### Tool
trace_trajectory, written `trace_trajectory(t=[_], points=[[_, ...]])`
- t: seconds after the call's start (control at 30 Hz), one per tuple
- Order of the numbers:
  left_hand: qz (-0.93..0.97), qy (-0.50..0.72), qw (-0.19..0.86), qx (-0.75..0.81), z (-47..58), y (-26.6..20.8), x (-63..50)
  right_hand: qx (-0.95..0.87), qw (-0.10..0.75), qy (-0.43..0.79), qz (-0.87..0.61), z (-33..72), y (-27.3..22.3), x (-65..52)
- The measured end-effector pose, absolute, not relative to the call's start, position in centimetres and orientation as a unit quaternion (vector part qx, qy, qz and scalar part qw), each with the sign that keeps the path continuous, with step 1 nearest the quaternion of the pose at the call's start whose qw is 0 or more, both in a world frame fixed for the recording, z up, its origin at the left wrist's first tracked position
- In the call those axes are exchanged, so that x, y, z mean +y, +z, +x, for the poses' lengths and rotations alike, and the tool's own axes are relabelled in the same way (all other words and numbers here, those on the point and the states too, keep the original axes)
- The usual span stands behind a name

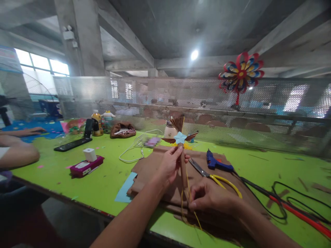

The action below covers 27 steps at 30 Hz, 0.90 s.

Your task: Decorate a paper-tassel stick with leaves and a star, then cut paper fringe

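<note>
A brown paper wand (183, 172) stands nearly upright in my left hand (170, 163), whose fingers are closed around its upper shaft. Its top carries a light blue star (180, 137), folded brown paper wings and a pleated brown fan (178, 123). Yellow string (189, 182) hangs down along the shaft. My right hand (207, 196) is pinched on the string near the wand's lower end. Just beyond that hand, yellow-handled scissors (219, 179) lie on brown paper sheets (152, 168). A blue glue gun (217, 163) rests behind the scissors.
On the green table (108, 182) are a purple power strip (86, 167) with a white plug, a black phone-like slab (73, 144), a bottle (97, 123) and a brown pouch (122, 131). Cables (281, 203) lie at right. Another person's arm (19, 151) rests at left.
</note>
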<state>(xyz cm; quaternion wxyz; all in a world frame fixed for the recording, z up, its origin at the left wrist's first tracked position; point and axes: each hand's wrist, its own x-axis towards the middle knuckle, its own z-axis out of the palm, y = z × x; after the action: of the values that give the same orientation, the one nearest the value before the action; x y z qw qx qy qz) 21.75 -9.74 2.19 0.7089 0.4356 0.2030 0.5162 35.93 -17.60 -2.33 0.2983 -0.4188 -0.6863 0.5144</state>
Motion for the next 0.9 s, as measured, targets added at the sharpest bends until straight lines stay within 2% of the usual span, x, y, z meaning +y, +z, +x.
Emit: trace_trajectory(t=[0.13, 0.3, 0.4, 0.53, 0.6, 0.73, 0.9], points=[[0.448, 0.542, 0.676, 0.220, 21.9, 1.8, -9.2, -0.741, 0.223, 0.467, -0.427, 35.7, -1.3, -18.9], [0.470, 0.569, 0.625, 0.254, 21.9, 1.3, -8.6, -0.775, 0.100, 0.494, -0.382, 36.3, 0.9, -20.6], [0.476, 0.564, 0.620, 0.265, 22.0, 1.1, -8.5, -0.764, 0.138, 0.490, -0.395, 36.8, 1.7, -20.5], [0.455, 0.558, 0.634, 0.282, 21.9, 1.2, -8.5, -0.696, 0.288, 0.417, -0.509, 37.0, 2.0, -19.3], [0.440, 0.547, 0.651, 0.289, 21.9, 1.1, -8.5, -0.664, 0.326, 0.363, -0.566, 37.1, 1.7, -18.5], [0.428, 0.537, 0.676, 0.267, 22.0, 0.7, -8.3, -0.672, 0.335, 0.307, -0.585, 37.8, -0.3, -17.1], [0.426, 0.565, 0.654, 0.268, 20.9, 2.2, -8.1, -0.747, 0.289, 0.226, -0.555, 37.8, -1.8, -16.8]])
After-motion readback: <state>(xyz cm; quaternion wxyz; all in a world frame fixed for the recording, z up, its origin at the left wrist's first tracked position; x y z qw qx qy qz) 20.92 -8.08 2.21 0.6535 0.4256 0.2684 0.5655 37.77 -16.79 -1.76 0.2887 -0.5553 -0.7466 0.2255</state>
